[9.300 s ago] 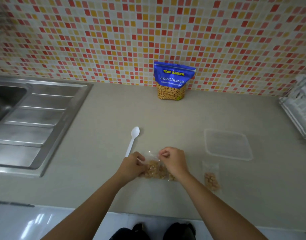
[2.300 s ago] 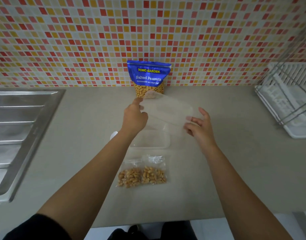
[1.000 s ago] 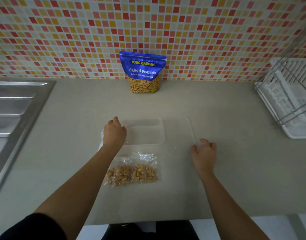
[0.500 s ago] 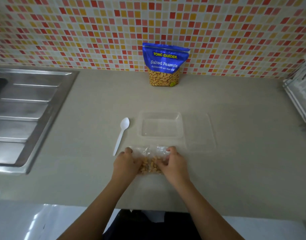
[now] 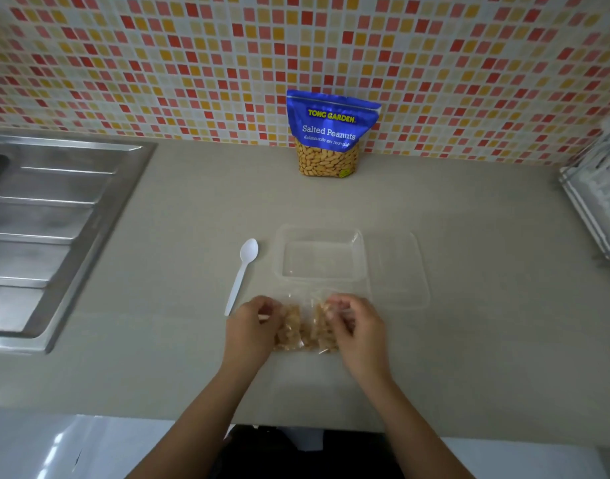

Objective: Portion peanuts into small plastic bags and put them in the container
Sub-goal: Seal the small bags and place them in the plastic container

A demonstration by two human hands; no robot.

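Note:
Two small clear bags of peanuts lie side by side near the counter's front. My left hand [image 5: 253,326] grips the left bag [image 5: 291,328], and my right hand [image 5: 357,328] grips the right bag [image 5: 322,331]. Just beyond them sits the open clear plastic container [image 5: 319,259], with its clear lid [image 5: 396,267] flat on the counter to its right. A blue bag of salted peanuts [image 5: 329,133] stands upright against the tiled wall.
A white plastic spoon [image 5: 243,273] lies left of the container. A steel sink drainboard [image 5: 51,223] fills the counter's left side. A dish rack [image 5: 598,198] stands at the right edge. The counter's front edge runs just below my wrists.
The lid came off the container and was laid to its right. Both hands then dropped to the two peanut bags and now grip them, lifting their tops slightly.

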